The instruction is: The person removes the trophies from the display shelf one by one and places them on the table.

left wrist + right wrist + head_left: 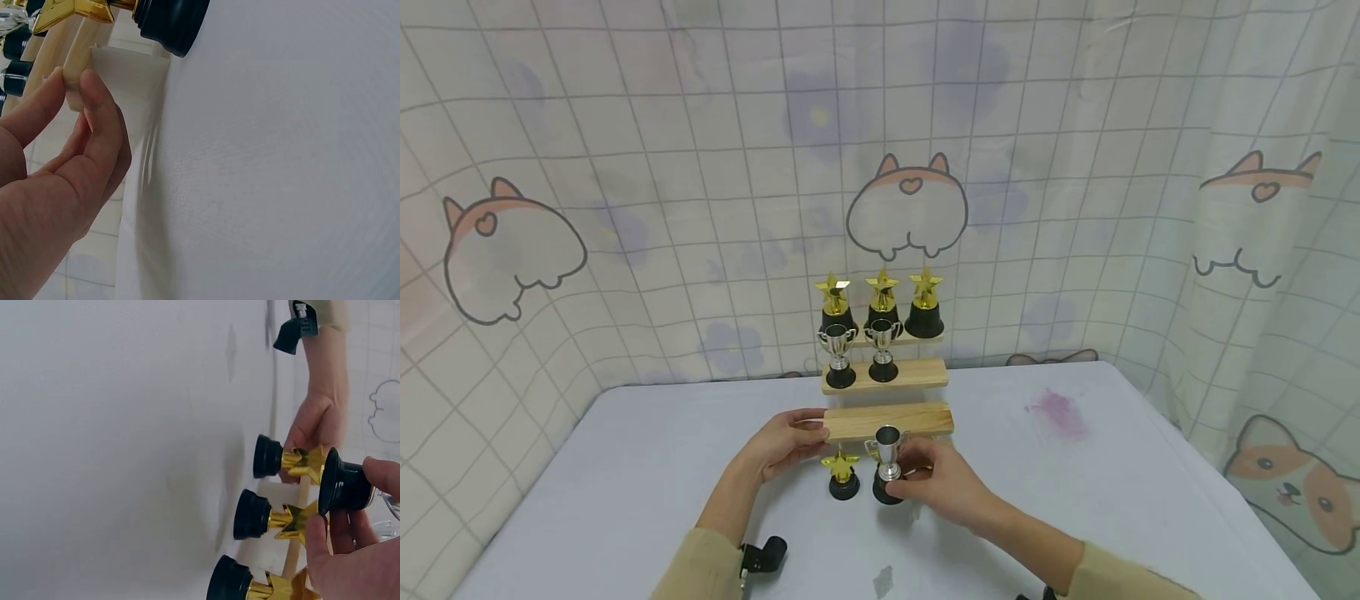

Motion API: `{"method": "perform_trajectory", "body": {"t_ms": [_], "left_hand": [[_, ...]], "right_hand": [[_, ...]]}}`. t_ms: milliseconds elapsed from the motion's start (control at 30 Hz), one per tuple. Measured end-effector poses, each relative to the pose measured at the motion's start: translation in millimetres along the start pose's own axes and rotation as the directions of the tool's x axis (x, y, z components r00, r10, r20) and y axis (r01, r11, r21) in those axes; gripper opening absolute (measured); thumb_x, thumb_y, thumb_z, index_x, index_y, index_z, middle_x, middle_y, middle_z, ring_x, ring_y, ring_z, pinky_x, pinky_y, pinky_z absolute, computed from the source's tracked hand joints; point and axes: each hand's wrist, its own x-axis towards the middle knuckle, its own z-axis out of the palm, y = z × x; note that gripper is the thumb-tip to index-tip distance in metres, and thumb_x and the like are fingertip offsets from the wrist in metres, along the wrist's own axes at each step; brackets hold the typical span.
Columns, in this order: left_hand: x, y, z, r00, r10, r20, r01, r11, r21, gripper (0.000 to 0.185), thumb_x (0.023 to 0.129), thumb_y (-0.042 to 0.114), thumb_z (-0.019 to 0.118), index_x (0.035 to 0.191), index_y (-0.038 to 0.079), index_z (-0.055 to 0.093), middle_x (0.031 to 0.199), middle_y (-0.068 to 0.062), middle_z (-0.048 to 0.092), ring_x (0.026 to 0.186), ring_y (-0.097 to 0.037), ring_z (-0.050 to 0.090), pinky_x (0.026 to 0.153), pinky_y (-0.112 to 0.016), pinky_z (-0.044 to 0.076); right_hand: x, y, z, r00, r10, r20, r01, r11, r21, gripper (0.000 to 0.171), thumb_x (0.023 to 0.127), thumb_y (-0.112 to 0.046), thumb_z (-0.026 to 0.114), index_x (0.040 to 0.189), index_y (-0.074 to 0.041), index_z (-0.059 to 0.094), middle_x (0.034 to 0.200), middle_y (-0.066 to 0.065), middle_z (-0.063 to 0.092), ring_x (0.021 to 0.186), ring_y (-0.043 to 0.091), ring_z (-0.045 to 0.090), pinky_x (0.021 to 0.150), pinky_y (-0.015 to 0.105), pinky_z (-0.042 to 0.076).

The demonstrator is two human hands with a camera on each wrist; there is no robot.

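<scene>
My right hand holds a small silver cup trophy by its black base, in front of the lowest step of a wooden stand. In the right wrist view the black base is between thumb and fingers. My left hand pinches the left end of that lowest wooden step; the left wrist view shows thumb and fingertips on the board's end. Below the step stand three gold star trophies, clearest in the right wrist view; the left one shows fully in the head view, the others partly hidden.
Two silver cup trophies, left and right, stand on the middle step. Three gold star trophies stand on the top step. A white cloth covers the table, and a patterned curtain hangs behind.
</scene>
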Motion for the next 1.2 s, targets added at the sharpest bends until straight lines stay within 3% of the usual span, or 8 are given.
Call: {"method": "perform_trajectory", "body": {"t_ms": [533, 1200], "left_hand": [[1.8, -0.3, 0.0, 1.000, 0.003, 0.010, -0.003, 1.000, -0.011, 0.053, 0.097, -0.002, 0.068, 0.145, -0.009, 0.046, 0.124, -0.023, 0.063, 0.096, -0.021, 0.069, 0.088, -0.034, 0.060], [1.1, -1.4, 0.2, 1.000, 0.016, 0.011, -0.016, 1.000, -0.019, 0.054, 0.096, -0.002, 0.068, 0.144, -0.011, 0.046, 0.121, -0.022, 0.064, 0.094, -0.021, 0.068, 0.087, -0.033, 0.061]], "right_hand": [[6.0, 7.9, 20.7, 1.000, -0.007, 0.029, 0.007, 1.000, 0.005, 0.030, 0.086, -0.004, 0.081, 0.111, 0.002, 0.066, 0.103, 0.006, 0.068, 0.099, 0.021, 0.065, 0.086, 0.026, 0.059], [13.7, 15.0, 40.1, 0.996, 0.073, 0.044, -0.073, 0.997, -0.012, 0.029, 0.086, -0.005, 0.081, 0.110, -0.001, 0.068, 0.103, 0.004, 0.069, 0.098, 0.020, 0.065, 0.085, 0.029, 0.058]]}}
